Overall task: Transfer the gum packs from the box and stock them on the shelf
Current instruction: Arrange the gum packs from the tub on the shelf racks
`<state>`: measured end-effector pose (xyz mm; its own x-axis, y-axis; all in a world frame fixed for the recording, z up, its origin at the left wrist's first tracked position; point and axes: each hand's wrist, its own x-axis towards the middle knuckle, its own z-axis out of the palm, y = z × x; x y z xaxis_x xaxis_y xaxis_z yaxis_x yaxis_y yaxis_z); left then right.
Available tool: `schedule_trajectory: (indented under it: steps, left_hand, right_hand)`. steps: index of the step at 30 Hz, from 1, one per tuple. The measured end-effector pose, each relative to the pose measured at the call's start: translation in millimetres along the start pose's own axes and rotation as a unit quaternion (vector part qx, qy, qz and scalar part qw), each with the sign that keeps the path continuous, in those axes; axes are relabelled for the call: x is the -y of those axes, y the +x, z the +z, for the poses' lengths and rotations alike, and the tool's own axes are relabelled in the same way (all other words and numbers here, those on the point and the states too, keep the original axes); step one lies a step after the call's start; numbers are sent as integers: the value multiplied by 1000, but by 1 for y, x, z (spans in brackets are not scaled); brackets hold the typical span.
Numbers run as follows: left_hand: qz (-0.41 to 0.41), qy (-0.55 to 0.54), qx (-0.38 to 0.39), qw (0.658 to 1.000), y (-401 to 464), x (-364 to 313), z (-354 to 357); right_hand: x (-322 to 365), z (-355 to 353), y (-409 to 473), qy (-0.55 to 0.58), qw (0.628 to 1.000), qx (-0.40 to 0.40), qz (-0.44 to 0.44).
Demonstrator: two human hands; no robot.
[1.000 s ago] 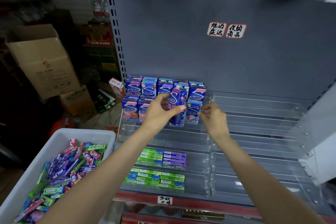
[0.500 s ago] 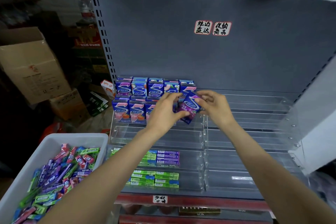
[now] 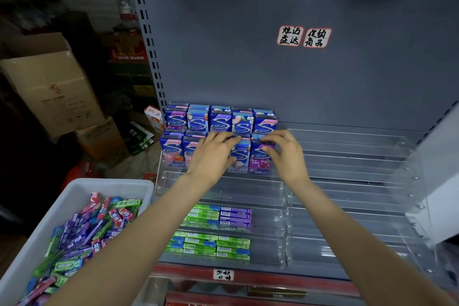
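Standing upright now in the second row, the purple gum pack [image 3: 260, 159], tilted half a second earlier, is pinched by the right hand [image 3: 285, 154]; neighbouring packs are steadied by the left hand's [image 3: 213, 156] flat fingers.

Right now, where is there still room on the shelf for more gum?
The clear trays right of the right hand are bare. So is the tray between the blue packs and the purple sticks. The two back-left rows are crowded, and both hands sit there.
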<state>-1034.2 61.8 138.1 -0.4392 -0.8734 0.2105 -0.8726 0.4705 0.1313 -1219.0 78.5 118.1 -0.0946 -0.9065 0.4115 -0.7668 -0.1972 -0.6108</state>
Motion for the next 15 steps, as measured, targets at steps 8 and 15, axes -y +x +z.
schedule_trajectory:
  steps: [8,15]
  left_hand:
    - [0,13,-24,1000,3,-2,2]
    - [13,-29,-90,995,-8,5,-7]
  right_hand:
    - [4,6,-5,-135,990,-1,-50]
    - [34,12,-13,-121,989,-40,-81]
